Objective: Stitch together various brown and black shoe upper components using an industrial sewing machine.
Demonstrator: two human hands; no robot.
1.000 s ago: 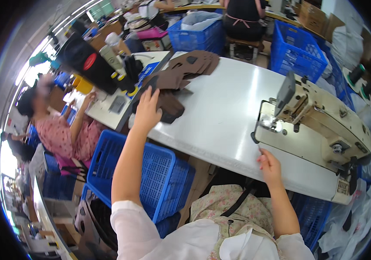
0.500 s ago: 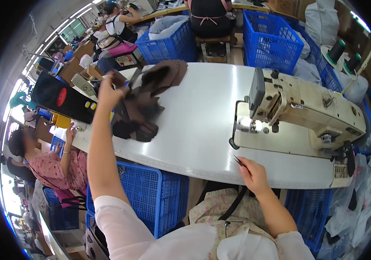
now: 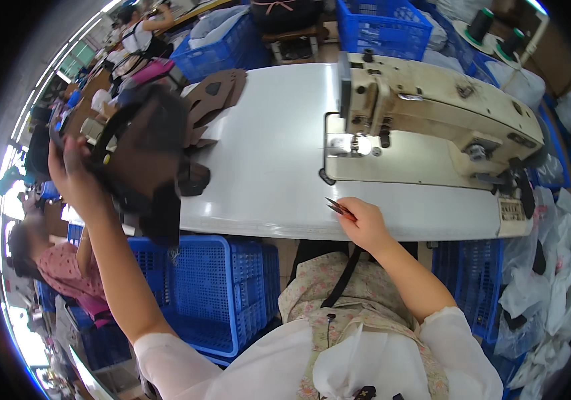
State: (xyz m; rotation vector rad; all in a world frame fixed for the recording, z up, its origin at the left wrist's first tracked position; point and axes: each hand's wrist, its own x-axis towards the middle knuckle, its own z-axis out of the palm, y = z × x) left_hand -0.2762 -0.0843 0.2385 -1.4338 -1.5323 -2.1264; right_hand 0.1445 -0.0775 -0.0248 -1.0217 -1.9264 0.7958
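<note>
My left hand (image 3: 75, 170) is raised beyond the table's left end, its fingers closed on a bundle of brown and black cut material (image 3: 149, 150). The bundle hangs in front of the table edge and is smeared by motion. More flat brown pieces (image 3: 215, 100) lie overlapping on the table behind it. My right hand (image 3: 365, 223) is above the table's near edge, closed round a small dark tool with two pointed tips (image 3: 340, 209). Whether it is tweezers or snips I cannot tell. To its upper right stands a cream sewing machine (image 3: 432, 100).
The white tabletop (image 3: 265, 160) spans the middle. Blue crates (image 3: 199, 333) stand below its near left edge; another blue crate (image 3: 382, 30) is behind. Thread cones (image 3: 480, 28) stand at the far right, above plastic bags (image 3: 552, 280). A person in pink (image 3: 72, 267) sits at left.
My left hand has moved left and nearer, lifting a brown and black bundle off the table. My right hand still holds the pointed tool. The whole view has shifted.
</note>
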